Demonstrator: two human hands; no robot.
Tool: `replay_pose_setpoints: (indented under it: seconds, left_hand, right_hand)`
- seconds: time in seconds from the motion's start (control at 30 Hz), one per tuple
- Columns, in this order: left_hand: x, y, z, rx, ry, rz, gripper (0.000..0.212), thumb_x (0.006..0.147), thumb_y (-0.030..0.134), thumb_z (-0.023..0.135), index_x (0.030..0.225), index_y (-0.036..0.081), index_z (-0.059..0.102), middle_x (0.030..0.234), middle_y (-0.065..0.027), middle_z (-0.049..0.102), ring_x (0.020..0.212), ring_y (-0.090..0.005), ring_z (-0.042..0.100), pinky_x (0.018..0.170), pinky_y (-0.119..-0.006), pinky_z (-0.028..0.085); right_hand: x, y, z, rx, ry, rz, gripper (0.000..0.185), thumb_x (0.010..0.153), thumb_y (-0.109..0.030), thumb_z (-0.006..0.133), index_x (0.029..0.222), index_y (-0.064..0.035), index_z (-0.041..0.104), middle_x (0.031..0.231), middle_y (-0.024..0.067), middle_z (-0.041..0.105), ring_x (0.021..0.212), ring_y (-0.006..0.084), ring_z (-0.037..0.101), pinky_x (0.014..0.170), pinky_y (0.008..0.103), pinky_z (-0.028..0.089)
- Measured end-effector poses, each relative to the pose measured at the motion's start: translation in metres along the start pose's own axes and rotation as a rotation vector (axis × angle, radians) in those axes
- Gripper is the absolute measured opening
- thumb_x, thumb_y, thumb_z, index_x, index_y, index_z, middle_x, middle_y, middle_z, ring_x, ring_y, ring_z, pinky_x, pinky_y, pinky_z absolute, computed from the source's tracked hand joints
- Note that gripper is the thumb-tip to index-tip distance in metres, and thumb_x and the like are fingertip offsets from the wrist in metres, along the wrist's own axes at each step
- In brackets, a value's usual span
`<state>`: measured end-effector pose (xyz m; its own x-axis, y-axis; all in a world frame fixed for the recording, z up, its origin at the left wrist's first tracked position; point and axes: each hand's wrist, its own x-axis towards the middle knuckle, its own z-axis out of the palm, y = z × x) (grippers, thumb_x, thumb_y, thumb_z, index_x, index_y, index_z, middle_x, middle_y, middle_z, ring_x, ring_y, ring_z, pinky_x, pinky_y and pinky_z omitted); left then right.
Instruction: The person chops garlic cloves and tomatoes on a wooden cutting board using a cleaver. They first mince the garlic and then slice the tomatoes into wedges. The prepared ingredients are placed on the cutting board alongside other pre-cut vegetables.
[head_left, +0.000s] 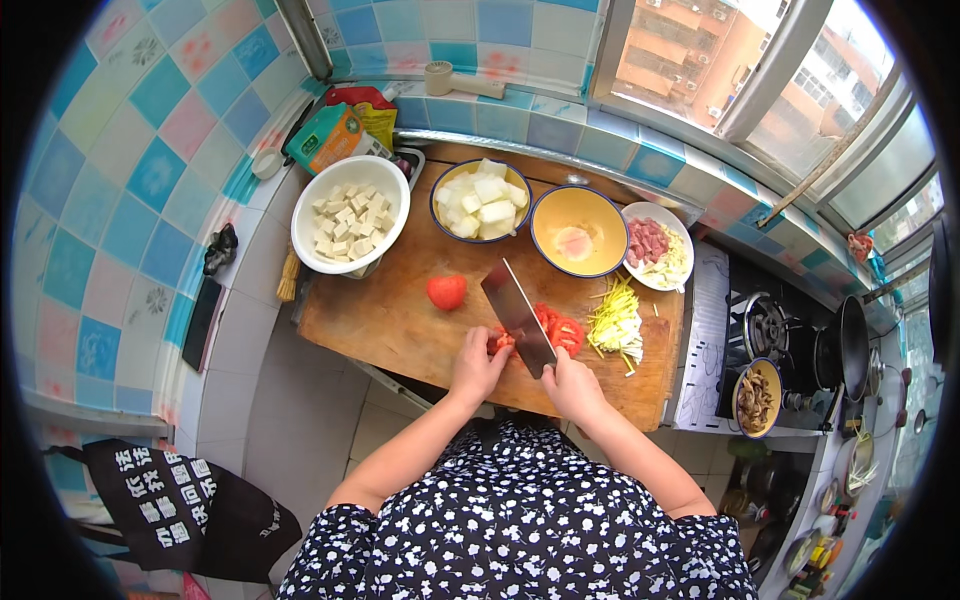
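Observation:
My right hand grips the handle of a cleaver, its broad blade angled over a wooden cutting board. Beside the blade my left hand holds a piece of tomato against the board with curled fingers. Cut tomato lies on the blade's other side, partly hidden by it. A rounded red tomato piece sits farther left. To the right is a pile of chopped yellow-green and white stalks.
Behind stand a white bowl of tofu cubes, a bowl of pale chunks, a yellow bowl and a plate of meat and chopped pieces. A gas stove and a bowl of mushroom-like pieces are right; a phone lies left.

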<state>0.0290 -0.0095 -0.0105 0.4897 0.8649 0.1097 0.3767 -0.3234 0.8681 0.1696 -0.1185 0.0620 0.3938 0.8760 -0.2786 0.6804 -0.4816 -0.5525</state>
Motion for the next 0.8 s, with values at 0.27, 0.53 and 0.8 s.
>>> replay_pose_setpoints:
  seconds: [0.27, 0.53, 0.8]
  left_hand:
    - [0.0, -0.005, -0.021, 0.137, -0.104, 0.032, 0.02, 0.085, 0.009, 0.066, 0.1, 0.003, 0.054, 0.094, -0.0128, 0.056, 0.081, -0.0254, 0.062, 0.07, -0.034, 0.05]
    - [0.006, -0.022, -0.023, 0.083, 0.025, 0.17, 0.022, 0.085, 0.003, 0.062, 0.106, 0.003, 0.056, 0.107, -0.0134, 0.052, 0.088, -0.0245, 0.063, 0.076, -0.032, 0.052]
    - [0.004, -0.012, -0.023, 0.07, 0.021, 0.13, 0.02, 0.08, 0.007, 0.067, 0.098, 0.003, 0.059, 0.101, -0.0133, 0.056, 0.09, -0.0315, 0.061, 0.077, -0.038, 0.05]
  right_hand:
    - [0.03, -0.001, 0.015, 0.049, 0.051, 0.015, 0.029, 0.09, -0.024, 0.051, 0.104, 0.0017, 0.051, 0.087, 0.0268, 0.065, 0.083, 0.0445, 0.063, 0.077, 0.0527, 0.049]
    - [0.018, 0.003, 0.002, 0.108, 0.016, 0.021, 0.028, 0.091, -0.023, 0.05, 0.105, 0.0006, 0.05, 0.088, 0.0283, 0.063, 0.083, 0.0454, 0.062, 0.077, 0.0536, 0.048]
    - [0.001, -0.019, -0.023, -0.1, -0.055, -0.101, 0.023, 0.09, -0.022, 0.051, 0.102, -0.0018, 0.048, 0.079, 0.0253, 0.065, 0.076, 0.0451, 0.063, 0.073, 0.0553, 0.049]
